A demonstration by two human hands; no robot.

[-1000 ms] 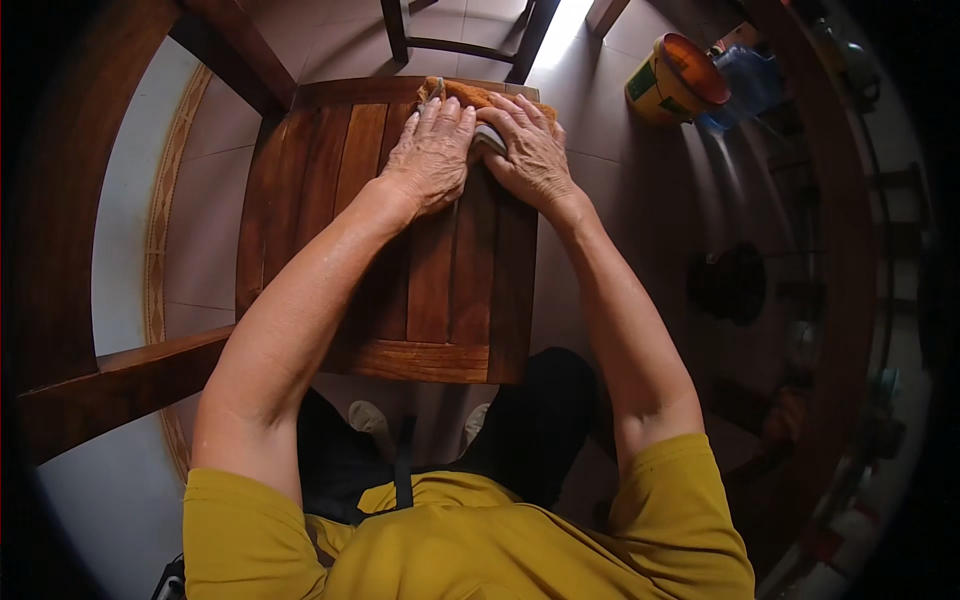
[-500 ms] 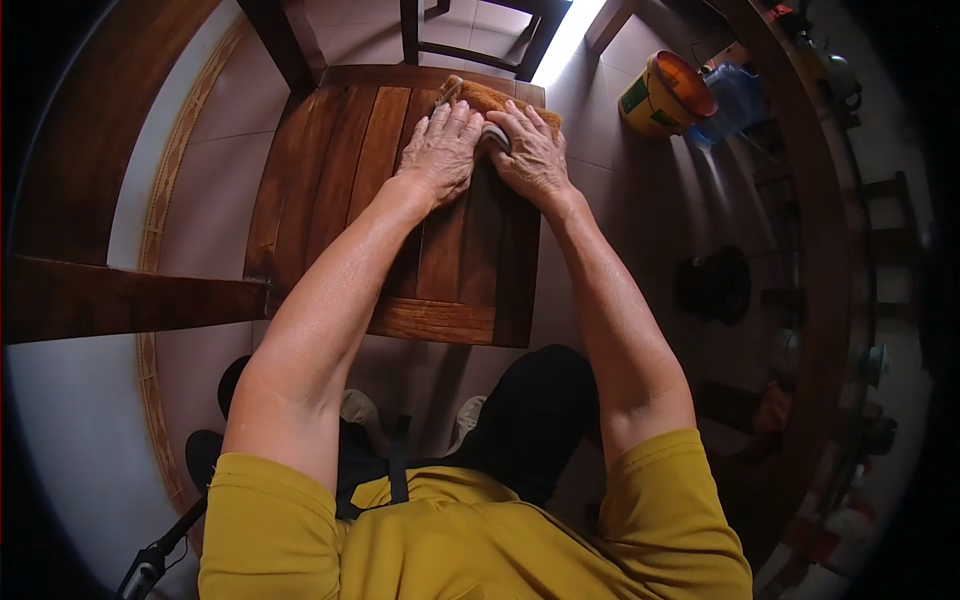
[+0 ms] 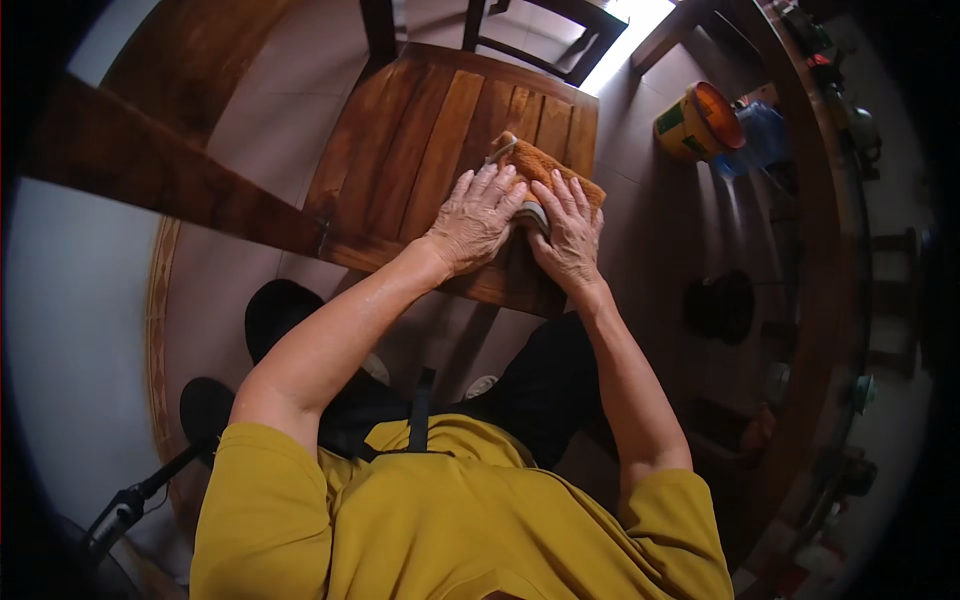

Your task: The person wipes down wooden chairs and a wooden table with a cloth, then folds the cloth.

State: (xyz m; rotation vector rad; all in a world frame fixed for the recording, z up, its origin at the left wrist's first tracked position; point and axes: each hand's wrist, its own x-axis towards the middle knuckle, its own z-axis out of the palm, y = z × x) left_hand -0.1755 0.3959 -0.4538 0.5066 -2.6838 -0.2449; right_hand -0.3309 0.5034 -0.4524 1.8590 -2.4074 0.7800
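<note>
An orange-brown cloth (image 3: 550, 170), folded over with a pale edge, lies on the slatted seat of a dark wooden chair (image 3: 430, 130). My left hand (image 3: 478, 220) grips the cloth's left side, its fingers stretched over the near edge. On the right side of the cloth, my right hand (image 3: 568, 235) holds it down, with the thumb along the fold. Both hands are close together near the seat's right front part. The undersides of my fingers are hidden.
A wooden rail (image 3: 200, 195) runs along the seat's left side. Beyond the seat stands another dark chair (image 3: 540, 35). To the right are an orange-and-yellow bucket (image 3: 690, 125), a clear blue bottle (image 3: 755, 140) and a dark round object (image 3: 718, 305) on the floor.
Both hands and the cloth have come back from the seat's far edge toward me. The whole view has also shifted and turned slightly.
</note>
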